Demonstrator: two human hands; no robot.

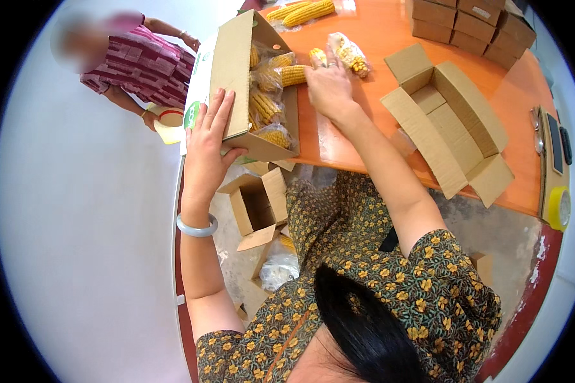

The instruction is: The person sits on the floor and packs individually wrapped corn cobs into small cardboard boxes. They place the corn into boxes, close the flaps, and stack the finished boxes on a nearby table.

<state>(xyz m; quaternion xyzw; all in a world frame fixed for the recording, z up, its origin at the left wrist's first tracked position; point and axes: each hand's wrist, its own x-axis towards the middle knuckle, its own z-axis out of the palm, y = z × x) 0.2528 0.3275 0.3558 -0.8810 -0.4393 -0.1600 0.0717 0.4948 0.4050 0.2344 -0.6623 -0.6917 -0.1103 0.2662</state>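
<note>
A cardboard box (pixel 231 72) lies tipped on its side at the table's left end, its opening facing right. Several corn cobs (pixel 267 106) in clear plastic wrapping fill it, and one cob (pixel 293 75) pokes out of the opening. My left hand (pixel 211 129) grips the box's near corner, fingers spread over the outer wall and thumb along the near side. On the table my right hand (pixel 329 86) reaches over wrapped corn, fingertips touching a bagged cob (pixel 349 55) and beside a smaller yellow piece (pixel 317 56). Whether its fingers close on either is hidden.
On the orange table (pixel 378 24) stand an open cardboard box (pixel 455 119), stacked closed boxes (pixel 460 24) and more cobs (pixel 309 12). Yellow tape (pixel 559 208) lies far right. Below are an open carton (pixel 258 203) and a plastic bag (pixel 279 272). A person (pixel 148 67) stands left, holding a tape roll (pixel 169 123).
</note>
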